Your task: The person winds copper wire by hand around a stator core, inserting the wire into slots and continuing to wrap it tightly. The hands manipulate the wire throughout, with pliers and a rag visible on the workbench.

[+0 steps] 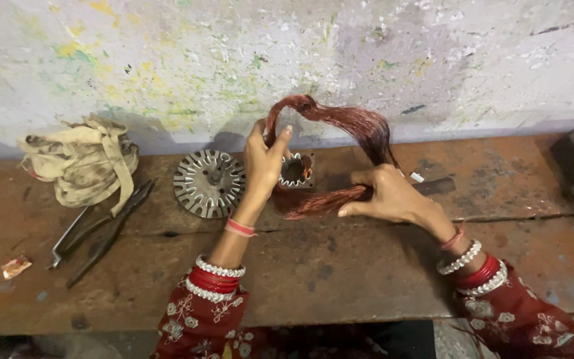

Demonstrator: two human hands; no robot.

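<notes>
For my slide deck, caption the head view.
Both hands, left hand and right hand, bend a copper wire bundle over a workbench.

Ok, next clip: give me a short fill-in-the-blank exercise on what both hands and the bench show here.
1. Both hands grip a looped bundle of ____ wire.
2. The left hand holds the loop beside a small square metal core, and the round slotted metal disc lies to the ____ of that core.
3. The right hand pinches the bundle's ____ strand.
4. A crumpled ____ lies on the bench above the pliers.

Missing words: copper; left; lower; cloth
</notes>
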